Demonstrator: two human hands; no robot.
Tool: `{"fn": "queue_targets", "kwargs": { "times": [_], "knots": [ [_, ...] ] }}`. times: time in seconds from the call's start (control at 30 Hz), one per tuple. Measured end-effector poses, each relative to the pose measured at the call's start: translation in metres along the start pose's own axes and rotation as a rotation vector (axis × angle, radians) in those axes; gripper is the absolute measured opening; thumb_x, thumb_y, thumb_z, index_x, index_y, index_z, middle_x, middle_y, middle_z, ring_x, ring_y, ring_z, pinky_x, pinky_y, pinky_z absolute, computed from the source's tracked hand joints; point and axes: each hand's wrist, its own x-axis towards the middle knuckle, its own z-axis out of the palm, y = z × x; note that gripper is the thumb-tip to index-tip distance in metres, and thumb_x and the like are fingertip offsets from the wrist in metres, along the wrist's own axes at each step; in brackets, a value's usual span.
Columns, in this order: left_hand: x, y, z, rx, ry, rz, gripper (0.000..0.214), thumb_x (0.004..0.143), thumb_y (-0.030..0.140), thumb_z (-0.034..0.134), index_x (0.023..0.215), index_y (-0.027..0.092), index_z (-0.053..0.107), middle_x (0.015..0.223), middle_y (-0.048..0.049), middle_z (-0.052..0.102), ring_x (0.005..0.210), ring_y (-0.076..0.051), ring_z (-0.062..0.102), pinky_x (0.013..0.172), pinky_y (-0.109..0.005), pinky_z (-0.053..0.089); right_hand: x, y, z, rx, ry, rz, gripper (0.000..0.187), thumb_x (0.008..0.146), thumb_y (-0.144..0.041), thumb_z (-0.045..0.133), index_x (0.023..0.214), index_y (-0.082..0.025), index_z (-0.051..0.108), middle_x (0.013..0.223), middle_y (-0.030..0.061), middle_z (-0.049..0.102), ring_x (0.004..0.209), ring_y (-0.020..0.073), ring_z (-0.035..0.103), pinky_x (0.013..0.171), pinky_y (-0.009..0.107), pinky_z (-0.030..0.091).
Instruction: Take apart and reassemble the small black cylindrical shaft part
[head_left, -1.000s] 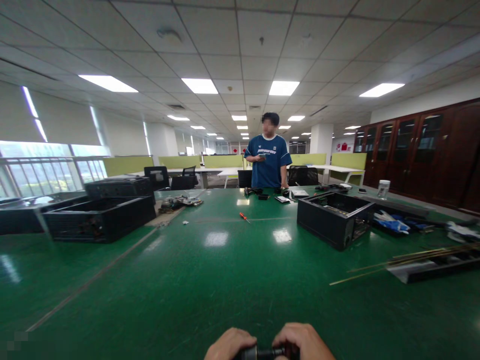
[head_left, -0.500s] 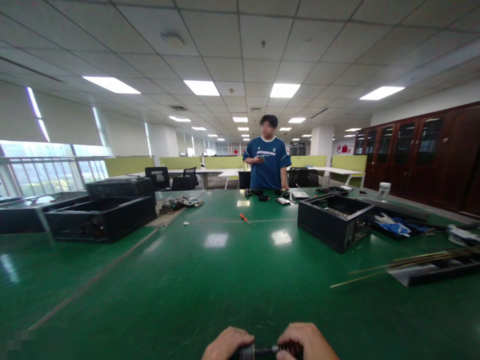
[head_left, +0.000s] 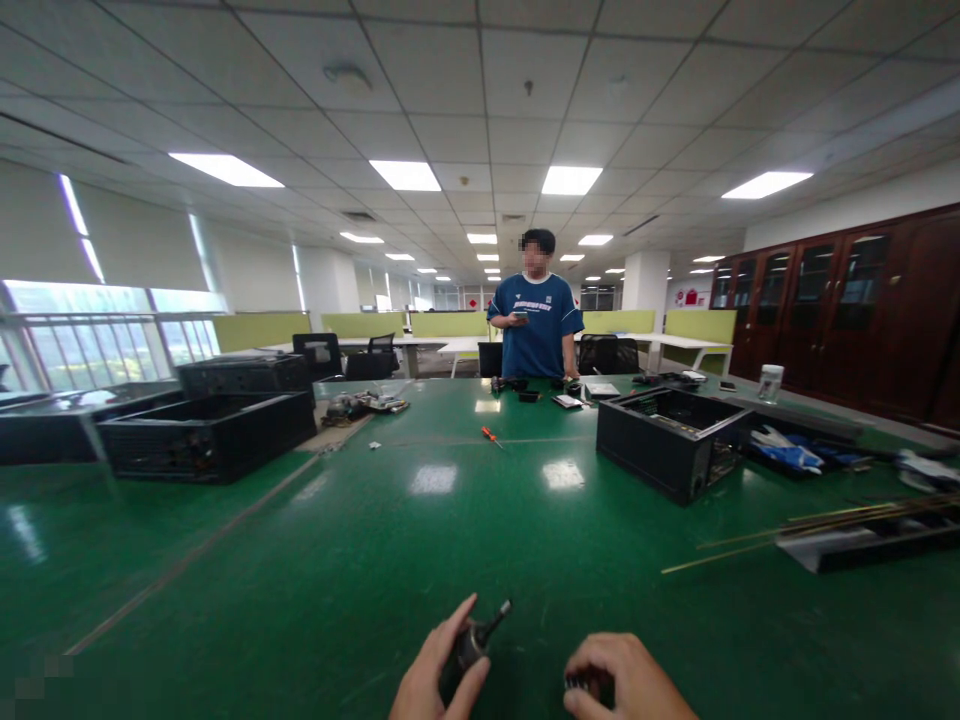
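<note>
At the bottom edge of the head view my left hand [head_left: 433, 672] grips a small dark tool body [head_left: 474, 638] with a short metal shaft pointing up and to the right. My right hand [head_left: 626, 680] is curled beside it, apart from the tool, with a small dark ribbed piece [head_left: 579, 683] pinched in its fingers. Both hands hover just over the green table [head_left: 420, 560].
A person in a blue shirt [head_left: 536, 322] stands at the table's far side. An open black case [head_left: 667, 428] sits right of centre, two more black cases [head_left: 206, 425] at the left. An orange-handled screwdriver [head_left: 489, 435], thin rods [head_left: 795, 528] and loose parts lie about.
Both hands held one tool joined between them. Now they have come apart: the left holds the shafted body tilted up, the right keeps a small dark piece.
</note>
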Motion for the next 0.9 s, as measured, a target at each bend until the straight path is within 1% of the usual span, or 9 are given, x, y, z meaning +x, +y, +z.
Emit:
{"fn": "queue_targets", "kwargs": {
  "times": [0.1,0.23,0.33,0.43,0.5,0.63,0.7,0.77,0.9],
  "knots": [
    [0.003,-0.006,0.003,-0.155,-0.005,-0.076,0.045,0.084,0.045,0.066,0.122,0.021,0.067,0.122,-0.01,0.073,0.116,-0.027,0.067,0.103,-0.036,0.05,0.0,0.001,0.0,-0.013,0.005,0.014,0.019,0.071,-0.023,0.069,0.087,-0.02,0.078,0.079,0.0035,0.075,0.072,0.018,0.067,0.068,0.022,0.047],
    [0.002,-0.01,0.007,-0.359,-0.016,-0.2,0.051,0.078,0.053,0.071,0.112,0.016,0.065,0.105,-0.01,0.076,0.1,-0.026,0.073,0.091,-0.032,0.057,0.0,0.001,0.0,-0.01,-0.007,0.011,0.02,0.07,-0.023,0.069,0.088,-0.019,0.078,0.079,0.0036,0.076,0.071,0.0179,0.068,0.069,0.022,0.047],
    [0.0,-0.011,0.005,-0.321,-0.019,-0.217,0.05,0.08,0.053,0.069,0.113,0.016,0.063,0.1,-0.0085,0.076,0.097,-0.024,0.073,0.089,-0.029,0.056,-0.001,0.0,0.0,-0.019,-0.004,0.02,0.019,0.07,-0.023,0.07,0.088,-0.02,0.078,0.079,0.0032,0.076,0.072,0.0181,0.068,0.07,0.023,0.047],
    [0.001,-0.012,0.002,-0.242,-0.044,-0.197,0.049,0.083,0.048,0.065,0.121,0.016,0.06,0.108,-0.0089,0.074,0.104,-0.024,0.071,0.095,-0.03,0.053,-0.001,0.0,0.0,-0.017,-0.013,0.029,0.019,0.072,-0.024,0.069,0.088,-0.021,0.078,0.079,0.0029,0.076,0.073,0.0178,0.068,0.07,0.022,0.047],
    [0.004,-0.014,0.0,-0.178,-0.053,-0.175,0.05,0.085,0.045,0.062,0.126,0.018,0.056,0.112,-0.0086,0.073,0.107,-0.023,0.07,0.098,-0.031,0.052,0.0,0.0,0.0,-0.021,-0.022,0.031,0.019,0.071,-0.024,0.07,0.088,-0.021,0.078,0.08,0.0027,0.076,0.073,0.0178,0.068,0.071,0.022,0.047],
    [0.012,-0.023,-0.008,-0.011,-0.036,-0.146,0.055,0.083,0.039,0.057,0.133,0.019,0.048,0.107,-0.0083,0.074,0.102,-0.024,0.071,0.097,-0.037,0.053,0.001,0.002,0.001,-0.02,-0.038,0.024,0.02,0.07,-0.023,0.07,0.088,-0.02,0.078,0.081,0.0029,0.076,0.074,0.0181,0.068,0.07,0.022,0.046],
    [0.016,-0.028,-0.018,0.08,-0.019,-0.135,0.059,0.081,0.036,0.055,0.136,0.018,0.043,0.108,-0.0094,0.074,0.101,-0.025,0.072,0.097,-0.039,0.052,0.001,0.002,0.001,-0.014,-0.024,0.023,0.02,0.07,-0.022,0.069,0.088,-0.02,0.078,0.081,0.0033,0.076,0.074,0.0181,0.068,0.07,0.022,0.046],
    [0.021,-0.033,-0.034,0.158,0.001,-0.125,0.066,0.079,0.035,0.054,0.141,0.017,0.037,0.109,-0.01,0.074,0.099,-0.026,0.072,0.096,-0.04,0.053,0.001,0.0,0.001,-0.012,-0.016,0.028,0.019,0.071,-0.022,0.069,0.087,-0.019,0.078,0.08,0.0037,0.076,0.074,0.0183,0.068,0.069,0.023,0.046],
    [0.024,-0.055,-0.083,0.29,0.066,-0.152,0.081,0.075,0.04,0.057,0.148,0.015,0.029,0.1,-0.0073,0.077,0.088,-0.026,0.075,0.088,-0.037,0.056,-0.001,-0.004,-0.001,-0.016,-0.021,0.035,0.018,0.071,-0.023,0.069,0.087,-0.019,0.078,0.08,0.004,0.076,0.074,0.0187,0.068,0.069,0.023,0.046]
  ]
}}
